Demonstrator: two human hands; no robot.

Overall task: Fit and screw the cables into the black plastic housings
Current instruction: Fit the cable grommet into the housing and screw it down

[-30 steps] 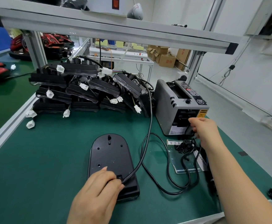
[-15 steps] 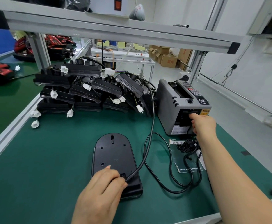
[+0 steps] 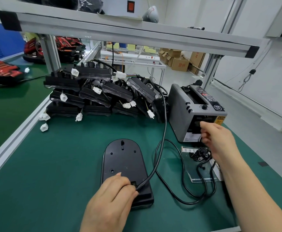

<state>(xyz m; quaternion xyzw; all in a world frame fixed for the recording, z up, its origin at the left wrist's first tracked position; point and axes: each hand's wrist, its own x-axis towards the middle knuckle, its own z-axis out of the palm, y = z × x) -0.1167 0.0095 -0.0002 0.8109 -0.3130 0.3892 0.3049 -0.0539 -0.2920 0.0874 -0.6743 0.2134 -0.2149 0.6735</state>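
**Cable [image 3: 166, 124] pinched at the near end of the housing [image 3: 123, 161]**

Green matt tabletop [image 3: 61, 164] fills the view. Along its back sits a heap of black housings [image 3: 95, 91] with white connectors dangling. Right of them is a boxy grey tape dispenser [image 3: 183, 111].

Now the housing in play: a smooth black plastic slab with a rounded nose, lying flat. Its long axis runs straight away from the person, and its near end is tucked under the left hand [image 3: 110, 198]. That hand is clamped, thumb and curled fingers pinching the rubbery black cable where it meets a small port at the near right corner. From there the cable climbs away toward the heap.

The right hand [image 3: 218, 139] is well apart, up at the dispenser's mouth with fingers curled. Whether it grips anything cannot be told. The left is clearly nearer, so seating the cable looks like its job, and the right would have to cross back.

Smallest, a clump of little black parts [image 3: 200, 154] sits on a printed bag near the right wrist.
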